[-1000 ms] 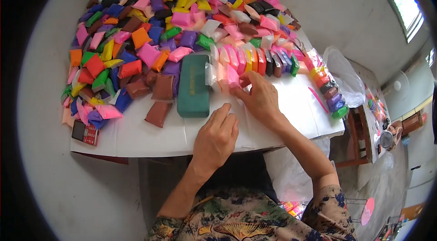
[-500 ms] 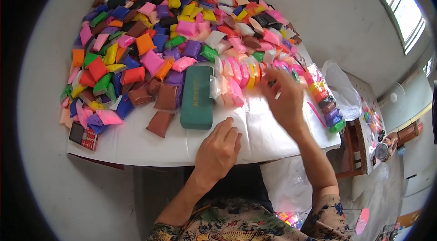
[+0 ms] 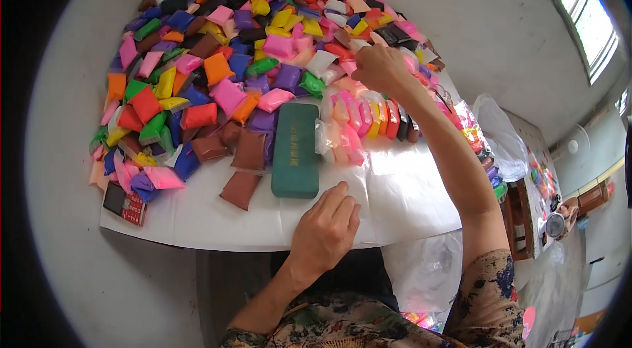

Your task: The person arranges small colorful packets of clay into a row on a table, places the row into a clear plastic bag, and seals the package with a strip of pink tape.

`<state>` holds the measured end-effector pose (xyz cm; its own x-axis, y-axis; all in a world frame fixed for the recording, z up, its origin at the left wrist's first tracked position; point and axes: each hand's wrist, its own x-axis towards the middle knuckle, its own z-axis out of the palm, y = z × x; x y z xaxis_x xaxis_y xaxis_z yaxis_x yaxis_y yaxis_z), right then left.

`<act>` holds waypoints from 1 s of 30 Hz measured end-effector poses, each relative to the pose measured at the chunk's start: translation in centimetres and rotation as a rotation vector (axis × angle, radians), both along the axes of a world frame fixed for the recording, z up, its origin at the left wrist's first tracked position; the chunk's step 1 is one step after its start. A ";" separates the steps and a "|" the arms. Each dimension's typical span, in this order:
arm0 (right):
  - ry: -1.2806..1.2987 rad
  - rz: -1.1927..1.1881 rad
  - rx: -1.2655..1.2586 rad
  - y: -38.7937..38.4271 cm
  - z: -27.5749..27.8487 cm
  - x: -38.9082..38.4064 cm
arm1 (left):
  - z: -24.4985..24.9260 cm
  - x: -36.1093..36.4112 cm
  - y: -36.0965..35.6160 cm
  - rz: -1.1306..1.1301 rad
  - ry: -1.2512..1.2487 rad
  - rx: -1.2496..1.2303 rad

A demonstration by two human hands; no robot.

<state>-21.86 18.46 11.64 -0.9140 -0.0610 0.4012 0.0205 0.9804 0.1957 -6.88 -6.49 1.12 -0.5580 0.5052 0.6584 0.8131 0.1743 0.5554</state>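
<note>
My right hand [image 3: 383, 70] reaches over the near right part of a heap of small coloured packets [image 3: 280, 45]. Its fingers are bent together and point down among the packets; their tips, and whatever they may hold, are hidden. Below that forearm runs a row of upright packets [image 3: 364, 116] in pink, yellow, red, black and brown, pressed side by side. A green oblong case [image 3: 295, 150] with gold lettering stands at the row's left end. My left hand [image 3: 324, 226] rests near the table's front edge, fingers curled in, with nothing visible in it.
Brown packets [image 3: 239, 190] lie left of the case. A red and black device with buttons [image 3: 125, 203] sits at the table's left corner. Beyond my right arm are more stacked packets [image 3: 475, 141] and a clear plastic bag [image 3: 497, 131]. The white tabletop [image 3: 411, 203] ends close to my body.
My right hand has moved up and away from the packet row to the heap. Black and brown packets now show at the row's right end. My left hand stays curled near the edge.
</note>
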 end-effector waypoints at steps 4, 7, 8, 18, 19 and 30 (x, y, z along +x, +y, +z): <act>-0.161 -0.093 0.046 0.1 -0.9 -1.6 | 0.1 0.0 0.0 -0.004 -0.003 0.006; -0.143 -0.098 0.028 0.4 -1.9 -1.8 | 0.1 0.0 0.0 -0.007 -0.009 0.007; -0.110 -0.094 0.033 0.5 -2.2 -1.9 | 0.1 0.0 0.0 -0.005 -0.008 0.010; 0.142 -0.309 -0.314 6.2 3.3 -0.4 | 0.2 0.0 0.0 -0.005 -0.003 -0.011; 0.185 -0.313 -0.308 8.4 3.4 -0.3 | 0.2 0.0 0.1 -0.003 -0.001 -0.012; 0.036 -0.318 -0.188 12.5 -0.4 -0.1 | 0.2 0.1 0.2 0.024 0.016 -0.023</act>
